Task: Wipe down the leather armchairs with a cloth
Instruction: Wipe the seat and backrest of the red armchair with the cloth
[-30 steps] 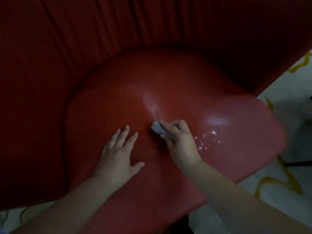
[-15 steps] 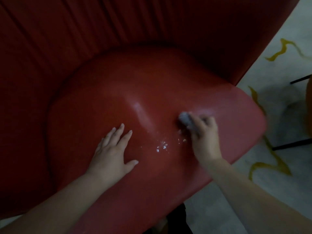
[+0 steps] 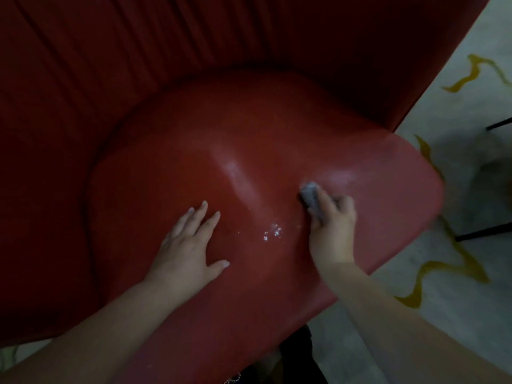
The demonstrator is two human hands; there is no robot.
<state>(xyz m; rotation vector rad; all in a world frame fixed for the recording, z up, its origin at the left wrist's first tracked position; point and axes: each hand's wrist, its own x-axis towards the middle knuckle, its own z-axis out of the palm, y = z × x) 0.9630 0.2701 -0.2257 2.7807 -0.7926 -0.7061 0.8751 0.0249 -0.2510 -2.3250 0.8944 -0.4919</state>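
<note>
Small grey cloth bunched under curled right hand, right of seat centre; soft, light, probably damp. Left hand spread flat, bracing.

Glossy leather seat — perhaps wet

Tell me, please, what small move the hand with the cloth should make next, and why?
Probably the right hand should draw the grey cloth toward the shiny droplets lying between the two hands on the red seat. They look wet and unwiped. The left hand rests flat on the seat.
</note>
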